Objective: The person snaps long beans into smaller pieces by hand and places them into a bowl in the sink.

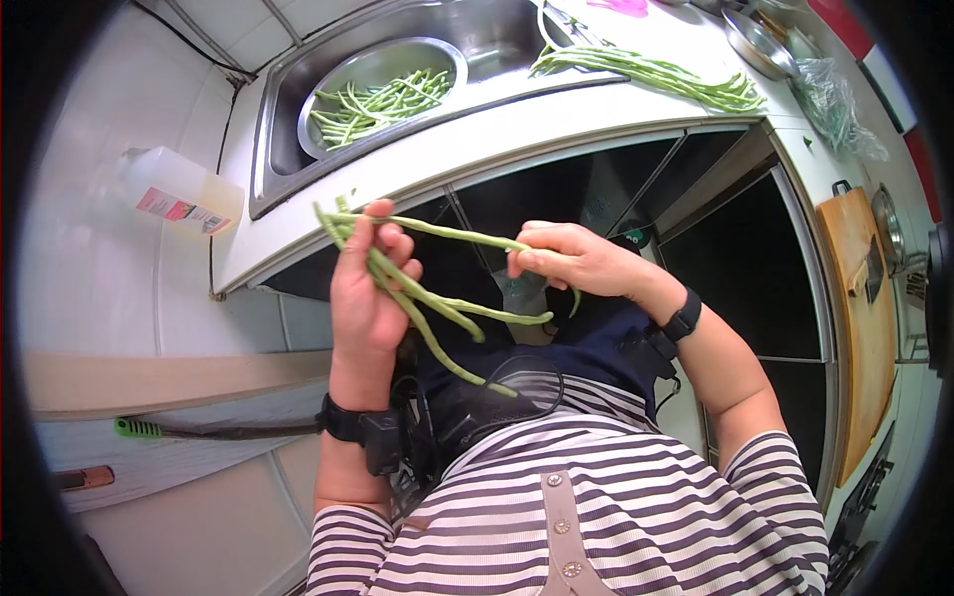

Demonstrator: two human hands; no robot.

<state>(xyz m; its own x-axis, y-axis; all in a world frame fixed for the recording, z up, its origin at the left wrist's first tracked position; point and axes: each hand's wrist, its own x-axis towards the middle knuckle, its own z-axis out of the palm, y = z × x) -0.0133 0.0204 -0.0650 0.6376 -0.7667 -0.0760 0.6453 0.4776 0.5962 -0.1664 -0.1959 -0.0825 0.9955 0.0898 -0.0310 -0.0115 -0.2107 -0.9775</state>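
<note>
Both hands (375, 278) are raised, forearms bent, fingers curled.

A plastic jug (184, 191) stands left of the sink; a wooden board (857, 328) leans at right.

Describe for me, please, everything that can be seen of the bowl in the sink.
The bowl is wide and silver-grey, smooth and shiny like metal, with a thin rim. It stands open side up in the sink, toward its left end in the picture. A loose, crisscrossed pile of green bean pieces lies inside, covering much of its bottom; part of the inner wall stays bare. Neither the left hand nor the right hand touches it. Its underside is hidden.
</note>
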